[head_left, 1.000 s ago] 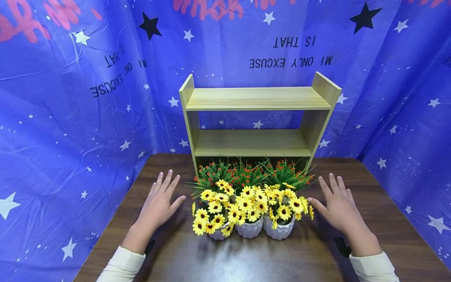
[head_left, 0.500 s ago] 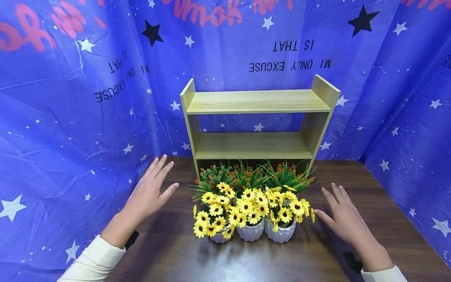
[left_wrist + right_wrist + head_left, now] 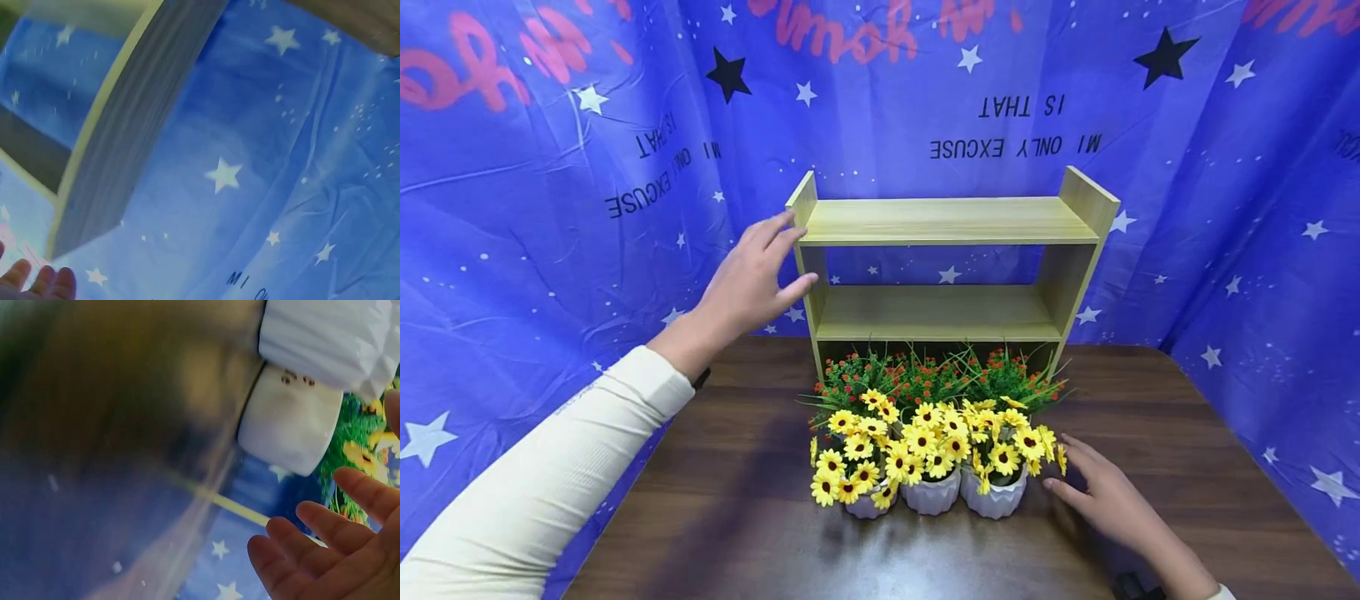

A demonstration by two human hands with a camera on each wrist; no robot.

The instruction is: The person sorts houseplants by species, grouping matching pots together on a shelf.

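My left hand (image 3: 741,279) is raised beside the upper left side panel of a light wooden shelf (image 3: 951,221), fingers extended and holding nothing. In the left wrist view its fingertips (image 3: 42,279) show near the panel (image 3: 119,134); whether they touch it I cannot tell. On the table, my right hand (image 3: 1105,496) is low beside the right yellow-flowered pot (image 3: 995,500), fingers loosely spread. Two more ridged pots of yellow flowers, the middle pot (image 3: 932,493) and the left pot (image 3: 868,502), complete the row. Behind them are red-flowered green plants (image 3: 928,383).
In the right wrist view, a smooth white pot (image 3: 287,422) with small face-like marks stands beyond a ridged pot (image 3: 325,340). A blue starry curtain (image 3: 880,125) surrounds the dark wooden table (image 3: 1150,400). The shelf has an upper board and a middle board (image 3: 936,310).
My left hand has risen from beside the table's left edge to the shelf's upper left side. My right hand has lowered and come closer to the right pot. The pots stay put.
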